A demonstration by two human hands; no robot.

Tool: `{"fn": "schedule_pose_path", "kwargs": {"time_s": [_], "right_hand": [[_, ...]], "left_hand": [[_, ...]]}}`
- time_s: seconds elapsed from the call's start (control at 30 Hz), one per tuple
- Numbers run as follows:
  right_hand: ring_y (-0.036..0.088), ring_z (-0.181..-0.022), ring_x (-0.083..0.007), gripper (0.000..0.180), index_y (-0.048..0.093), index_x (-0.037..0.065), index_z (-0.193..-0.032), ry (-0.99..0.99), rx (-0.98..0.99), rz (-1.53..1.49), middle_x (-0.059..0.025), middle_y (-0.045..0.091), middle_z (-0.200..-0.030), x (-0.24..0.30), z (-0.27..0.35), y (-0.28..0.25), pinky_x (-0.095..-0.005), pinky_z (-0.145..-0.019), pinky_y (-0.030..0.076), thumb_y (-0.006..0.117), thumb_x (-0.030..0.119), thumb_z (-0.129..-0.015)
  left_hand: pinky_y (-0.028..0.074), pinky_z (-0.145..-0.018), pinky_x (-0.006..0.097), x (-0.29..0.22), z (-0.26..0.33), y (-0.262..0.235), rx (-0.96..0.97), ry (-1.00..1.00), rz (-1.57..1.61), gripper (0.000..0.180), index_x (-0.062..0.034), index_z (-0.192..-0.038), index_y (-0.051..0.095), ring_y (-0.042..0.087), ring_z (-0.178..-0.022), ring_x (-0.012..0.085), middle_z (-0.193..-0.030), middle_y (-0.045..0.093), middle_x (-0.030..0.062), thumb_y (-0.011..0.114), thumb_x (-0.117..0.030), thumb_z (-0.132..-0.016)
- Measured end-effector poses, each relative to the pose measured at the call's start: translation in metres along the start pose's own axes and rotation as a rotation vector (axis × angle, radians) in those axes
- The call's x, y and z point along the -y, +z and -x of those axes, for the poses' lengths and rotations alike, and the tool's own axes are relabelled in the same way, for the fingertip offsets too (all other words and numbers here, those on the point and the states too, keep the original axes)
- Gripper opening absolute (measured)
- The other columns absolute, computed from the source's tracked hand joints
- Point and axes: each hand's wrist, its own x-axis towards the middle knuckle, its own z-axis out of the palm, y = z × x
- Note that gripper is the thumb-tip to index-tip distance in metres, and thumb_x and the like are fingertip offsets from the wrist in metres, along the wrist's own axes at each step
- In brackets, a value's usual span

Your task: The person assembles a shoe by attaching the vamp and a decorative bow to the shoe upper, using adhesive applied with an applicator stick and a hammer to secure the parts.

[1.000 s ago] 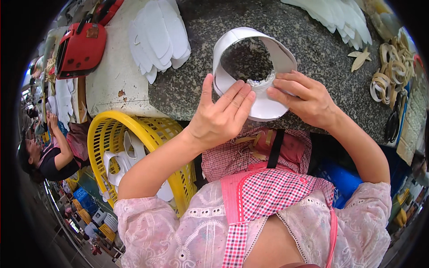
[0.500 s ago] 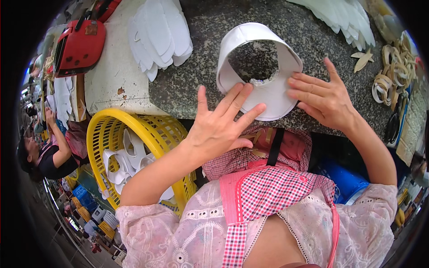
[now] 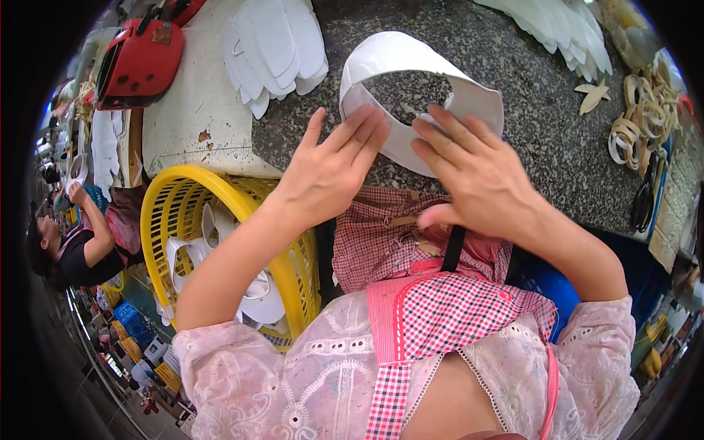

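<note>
A white shoe upper [image 3: 402, 57], joined into a loop, lies on the speckled dark stone worktop [image 3: 330, 110] in front of me. Through its opening the stone shows. The fingers of my left hand [image 3: 323, 169] are stretched out over its left near edge. My right hand [image 3: 477, 172] lies across the near right part, fingers extended and thumb apart. Both hands press flat or rest there, and neither grips the upper. The right hand hides much of the near side.
A yellow plastic basket [image 3: 163, 183] with several white uppers stands at left. White cut pieces [image 3: 271, 44] lie beyond it, more white pieces [image 3: 557, 33] at far right. Beige strip rolls [image 3: 627, 139] hang near the right edge. A red machine [image 3: 143, 66] is far left; a co-worker [image 3: 92, 253] sits beyond.
My right hand has moved left, from the upper's right edge onto its near part. My left hand has shifted left. The upper has turned slightly on the stone.
</note>
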Motion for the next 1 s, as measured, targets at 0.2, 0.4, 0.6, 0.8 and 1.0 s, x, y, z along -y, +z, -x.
{"fn": "schedule_pose_path", "kwargs": {"time_s": [0.2, 0.4, 0.6, 0.8, 1.0], "right_hand": [[0.039, -0.124, -0.0298, 0.103, 0.024, -0.005, -0.136, -0.092, -0.255, -0.106, -0.0204, 0.041, -0.133, 0.011, -0.030, 0.040, -0.0450, -0.103, 0.029, 0.073, 0.043, -0.059], [0.057, -0.097, -0.0251, 0.074, 0.040, -0.004, -0.130, -0.095, -0.582, -0.406, -0.0135, 0.059, -0.105, -0.016, -0.012, 0.036, -0.0376, -0.081, 0.046, 0.071, 0.012, -0.066], [0.052, -0.075, -0.0209, 0.055, 0.055, 0.006, -0.111, 0.026, -0.530, -0.225, -0.0012, 0.056, -0.080, -0.015, -0.017, 0.030, -0.0339, -0.066, 0.042, 0.070, 0.008, -0.057], [0.052, -0.078, -0.0176, 0.044, 0.057, 0.012, -0.105, 0.049, -0.571, -0.111, 0.0031, 0.057, -0.079, -0.011, -0.020, 0.034, -0.0326, -0.068, 0.037, 0.067, 0.014, -0.062], [0.052, -0.077, -0.0165, 0.043, 0.055, 0.011, -0.110, -0.005, -0.590, -0.085, 0.0038, 0.059, -0.080, -0.007, -0.023, 0.033, -0.0328, -0.068, 0.037, 0.064, 0.013, -0.068]], "left_hand": [[0.034, -0.096, 0.045, 0.033, -0.008, -0.007, -0.073, 0.124, 0.082, 0.040, -0.0049, -0.107, 0.059, 0.049, -0.117, 0.0199, -0.121, 0.055, 0.0086, 0.055, -0.004, -0.068], [0.041, -0.081, 0.038, 0.017, -0.030, -0.017, -0.131, 0.023, 0.344, 0.036, -0.0046, -0.099, 0.060, 0.057, -0.096, 0.0182, -0.103, 0.061, 0.0056, 0.061, -0.006, -0.064], [0.034, -0.070, 0.035, 0.002, -0.032, -0.014, -0.095, 0.039, 0.201, 0.021, -0.0089, -0.087, 0.063, 0.055, -0.079, 0.0128, -0.091, 0.058, -0.0011, 0.067, -0.014, -0.066], [0.032, -0.069, 0.035, -0.005, -0.028, -0.014, -0.139, 0.092, 0.025, 0.014, -0.0124, -0.081, 0.063, 0.053, -0.076, 0.0107, -0.079, 0.054, -0.0052, 0.064, -0.017, -0.068], [0.032, -0.067, 0.034, -0.009, -0.030, -0.013, -0.095, 0.107, -0.081, 0.013, -0.0126, -0.081, 0.063, 0.051, -0.074, 0.0100, -0.074, 0.050, -0.0058, 0.060, -0.015, -0.068]]}}
